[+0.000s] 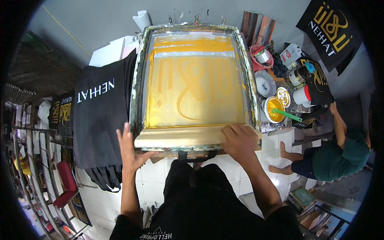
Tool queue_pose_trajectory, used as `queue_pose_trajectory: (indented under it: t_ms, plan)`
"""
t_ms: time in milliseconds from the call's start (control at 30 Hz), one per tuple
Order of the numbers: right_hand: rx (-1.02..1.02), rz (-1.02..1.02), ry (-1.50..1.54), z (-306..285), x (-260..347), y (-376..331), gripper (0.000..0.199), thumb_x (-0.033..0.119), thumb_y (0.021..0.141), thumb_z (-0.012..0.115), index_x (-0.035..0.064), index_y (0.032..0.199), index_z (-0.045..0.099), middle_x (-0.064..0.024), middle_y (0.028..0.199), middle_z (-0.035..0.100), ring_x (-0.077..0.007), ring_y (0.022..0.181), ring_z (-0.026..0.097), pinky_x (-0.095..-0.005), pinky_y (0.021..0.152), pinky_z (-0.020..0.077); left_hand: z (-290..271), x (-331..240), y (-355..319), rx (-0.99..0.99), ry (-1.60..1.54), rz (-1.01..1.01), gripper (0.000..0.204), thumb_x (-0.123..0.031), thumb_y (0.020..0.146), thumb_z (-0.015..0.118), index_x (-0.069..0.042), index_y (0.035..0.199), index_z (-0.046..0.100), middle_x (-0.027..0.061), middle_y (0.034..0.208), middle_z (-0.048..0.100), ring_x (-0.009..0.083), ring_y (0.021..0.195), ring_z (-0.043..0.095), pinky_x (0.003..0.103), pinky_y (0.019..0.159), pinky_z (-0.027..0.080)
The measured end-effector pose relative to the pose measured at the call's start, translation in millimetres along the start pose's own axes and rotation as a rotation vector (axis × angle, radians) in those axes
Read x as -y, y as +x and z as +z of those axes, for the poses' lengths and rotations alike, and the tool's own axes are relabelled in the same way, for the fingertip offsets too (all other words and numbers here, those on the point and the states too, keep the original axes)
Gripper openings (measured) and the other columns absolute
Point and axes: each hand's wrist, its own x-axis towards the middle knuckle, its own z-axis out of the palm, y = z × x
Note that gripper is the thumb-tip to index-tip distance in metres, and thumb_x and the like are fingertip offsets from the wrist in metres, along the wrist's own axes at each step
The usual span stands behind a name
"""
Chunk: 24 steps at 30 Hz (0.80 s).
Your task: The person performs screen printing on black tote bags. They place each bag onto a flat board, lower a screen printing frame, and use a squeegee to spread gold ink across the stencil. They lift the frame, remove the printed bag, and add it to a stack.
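— Centre of frame?
— Gold-inked printing screen (195,80) on white tiled desk (160,176); both hands (132,150) (240,142) grasping wooden squeegee (180,138) at near edge.
— Surroundings?
— Black shirts (102,116) left, paint pots (276,108) right, grey wall (100,20) above.

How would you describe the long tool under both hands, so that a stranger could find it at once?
Start at the large framed printing screen coated with gold ink. Along its near edge lies the squeegee, a long flat bar; the left hand and the right hand press on its ends. Nothing else there spans the frame's width.
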Motion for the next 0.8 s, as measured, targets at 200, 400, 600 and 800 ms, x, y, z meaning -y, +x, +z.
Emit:
queue_pose_trajectory:
  t_ms: [200,400,600,800]
  plan:
    - [-0.428,-0.091,-0.076,-85,6,63,0.024,0.009,0.063,0.07,0.0094,0.086,0.07,-0.0052,0.084,0.069,-0.0275,0.077,0.068,-0.0399,0.071,0.0528,-56,-13,66,-0.505,-0.263,-0.064,0.157,-0.068,0.049,0.094,-0.011,0.165,0.005,0.0228,0.168,0.02,0.0402,0.153,0.028,0.057,0.126,0.025]
    - [-0.401,0.028,-0.388,-184,8,190,0.042,0.046,0.079,0.083,0.0067,0.092,0.078,-0.0134,0.085,0.073,-0.0331,0.076,0.071,-0.0422,0.071,0.0545,-21,32,119,-0.217,-0.45,-0.331,0.084,-0.048,0.103,0.055,-0.001,0.163,0.019,0.0241,0.17,0.018,0.0361,0.156,0.023,0.053,0.127,0.011]
    - [-0.361,0.092,-0.203,-234,4,285,0.039,0.036,0.086,0.08,0.0037,0.107,0.078,-0.0126,0.089,0.078,-0.0179,0.072,0.069,-0.0331,0.068,0.0584,35,93,17,0.323,-0.032,-0.688,0.081,-0.047,0.105,0.051,0.002,0.162,0.023,0.0251,0.169,0.021,0.0366,0.159,0.013,0.058,0.126,0.004]
    - [-0.393,0.034,-0.133,-245,-14,328,0.039,0.031,0.083,0.081,-0.0014,0.104,0.077,-0.0158,0.087,0.077,-0.0205,0.072,0.068,-0.0361,0.07,0.0563,29,122,-9,0.158,-0.127,-0.655,0.052,-0.033,0.101,0.06,0.007,0.134,0.062,0.0298,0.137,0.061,0.0368,0.134,0.058,0.041,0.117,0.038]
